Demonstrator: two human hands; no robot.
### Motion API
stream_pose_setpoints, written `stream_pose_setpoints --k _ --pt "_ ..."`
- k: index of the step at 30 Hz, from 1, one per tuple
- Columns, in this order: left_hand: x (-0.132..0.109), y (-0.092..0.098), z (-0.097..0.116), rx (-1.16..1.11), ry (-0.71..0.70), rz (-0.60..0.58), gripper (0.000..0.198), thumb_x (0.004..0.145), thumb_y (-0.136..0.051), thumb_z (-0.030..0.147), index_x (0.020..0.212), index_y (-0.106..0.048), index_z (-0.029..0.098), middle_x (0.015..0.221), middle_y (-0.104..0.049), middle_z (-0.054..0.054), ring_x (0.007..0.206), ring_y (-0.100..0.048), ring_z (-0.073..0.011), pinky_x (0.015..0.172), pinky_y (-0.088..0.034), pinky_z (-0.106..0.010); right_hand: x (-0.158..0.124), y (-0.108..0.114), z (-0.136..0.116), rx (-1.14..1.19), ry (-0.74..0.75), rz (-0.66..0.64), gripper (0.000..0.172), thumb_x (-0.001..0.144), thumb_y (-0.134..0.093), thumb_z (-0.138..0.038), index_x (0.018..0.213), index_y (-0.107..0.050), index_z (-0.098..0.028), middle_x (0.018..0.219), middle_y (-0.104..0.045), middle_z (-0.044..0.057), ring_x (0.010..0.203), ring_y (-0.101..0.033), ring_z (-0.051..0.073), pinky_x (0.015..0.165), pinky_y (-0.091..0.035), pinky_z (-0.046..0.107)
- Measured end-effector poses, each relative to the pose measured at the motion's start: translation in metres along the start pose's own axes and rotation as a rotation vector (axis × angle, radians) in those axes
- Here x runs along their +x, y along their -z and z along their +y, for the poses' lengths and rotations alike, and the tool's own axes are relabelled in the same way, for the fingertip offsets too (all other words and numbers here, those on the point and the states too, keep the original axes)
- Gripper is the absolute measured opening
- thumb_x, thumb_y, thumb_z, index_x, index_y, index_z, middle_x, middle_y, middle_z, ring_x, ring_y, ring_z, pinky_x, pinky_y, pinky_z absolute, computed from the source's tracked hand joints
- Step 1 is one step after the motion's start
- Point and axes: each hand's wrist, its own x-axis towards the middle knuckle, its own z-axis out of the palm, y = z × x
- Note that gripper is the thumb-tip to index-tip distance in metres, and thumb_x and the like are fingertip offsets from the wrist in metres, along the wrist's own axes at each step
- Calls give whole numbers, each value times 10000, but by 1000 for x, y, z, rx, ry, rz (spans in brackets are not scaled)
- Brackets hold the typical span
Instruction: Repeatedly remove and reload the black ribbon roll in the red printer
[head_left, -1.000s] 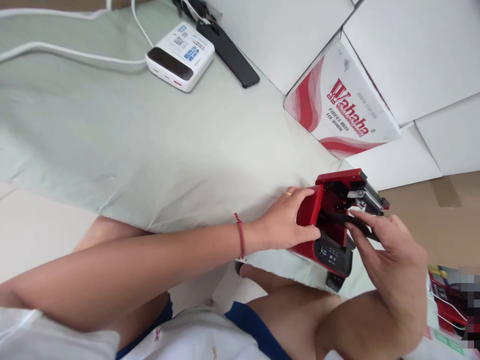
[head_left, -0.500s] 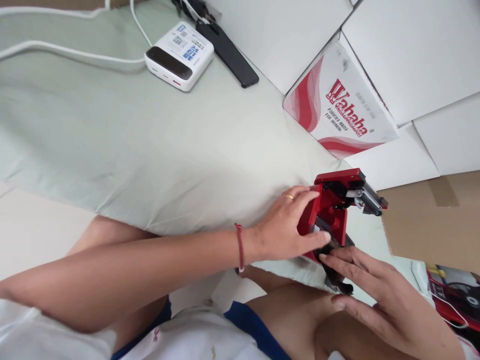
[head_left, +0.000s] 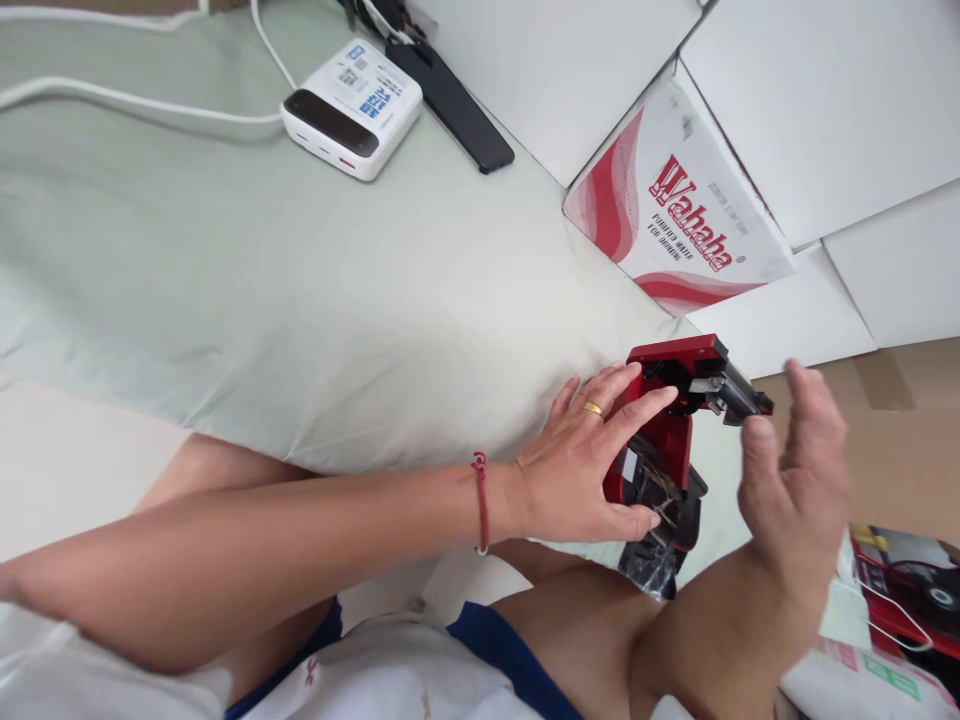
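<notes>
- Left hand (head_left: 581,460): fingers spread over the near side of the red machine (head_left: 675,442), thumb by its lower edge, index finger reaching across the opening. Looks like a brace to steady it; can't tell whether it actually grips.
- Right hand (head_left: 801,480): raised, blurred, thumb and fingers apart, nothing seen in it. Nearest the end of the lid (head_left: 673,350); can't tell if it touches. Hands are well apart from each other.
- Red machine: sits at the table edge beside the person's lap, likely there so both hands reach it easily. Lid stands raised, leaving the inside exposed.
- Dark, shiny strip, looks like clear plastic (head_left: 654,575), hangs at the machine's lower side, near the left thumb. Exactly what it is, can't tell.
- Table (head_left: 285,290): pale green cloth on top, folds near the edge.
- Power bank (head_left: 356,108): far side, well apart from the hands; white cable (head_left: 150,105) runs off from it. Black phone-like slab (head_left: 457,110) just beside.
- Water box (head_left: 682,210) and white boxes (head_left: 832,100): stacked behind the table, perhaps stored there.
- Brown cardboard (head_left: 825,450): right, behind right hand.
</notes>
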Motion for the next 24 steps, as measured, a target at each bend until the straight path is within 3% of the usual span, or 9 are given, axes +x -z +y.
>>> stream_pose_setpoints --k 4,6,8,11,14,17,21,24 --pt "0 1 0 14 -13 -10 1146 782 -860 434 1747 -250 334 1875 -113 -154 1755 -66 -397 1383 -41 -735 2 8 -8 78 -52 78 467 1113 -554 -404 1549 -645 -264 1565 -661 87 1519 -583 307 1366 -335 602" --pt "-1 1 -2 30 -45 1 1150 778 -869 442 1744 -253 355 1883 -83 -130 1755 -65 -404 1380 -36 -735 -6 21 -15 118 -39 48 352 1116 -550 -363 1381 -764 -278 1379 -783 36 1396 -695 268 1355 -394 545" --pt "-1 0 -3 46 -88 26 1121 779 -871 447 1732 -288 351 1884 -100 -118 1751 -97 -406 1383 -31 -720 -14 34 -22 83 27 -105 293 1097 -589 -381 1254 -820 -293 1226 -841 -1 1250 -781 253 1234 -559 448" --pt "-2 0 -5 38 -142 38 1026 816 -847 436 1707 -347 336 1826 -333 -110 1731 -227 -357 1406 -5 -643 -18 43 -31 -9 156 -303 292 1076 -625 -404 1243 -828 -279 1202 -844 -6 1072 -838 235 1000 -688 319" --pt "-2 0 -6 0 -146 2 1000 834 -836 405 1702 -347 321 1705 -544 -98 1688 -351 -312 1415 -11 -594 -13 41 -38 -35 179 -284 307 1092 -591 -389 1183 -845 -241 1175 -846 12 964 -853 220 908 -699 269" --pt "-1 0 -9 -11 -149 -11 1002 837 -841 429 1701 -343 333 1674 -581 -95 1672 -381 -318 1408 -66 -598 -5 37 -41 -51 182 -271 336 1095 -583 -402 1094 -864 -219 1071 -862 17 826 -852 196 725 -678 212" --pt "0 0 -14 -47 -174 -11 935 872 -799 521 1685 -384 317 1516 -711 -105 1664 -381 -334 1397 -136 -603 4 35 -45 -34 162 -302 374 1097 -582 -381 922 -868 -216 703 -800 -37 484 -702 102 459 -509 165" --pt "4 3 -13 -143 -173 37 759 931 -702 465 1628 -470 276 1431 -751 -112 1618 -434 -328 1363 -281 -578 5 35 -48 -14 124 -329 416 1099 -573 -404 871 -860 -207 619 -740 -33 419 -613 91 389 -414 188"
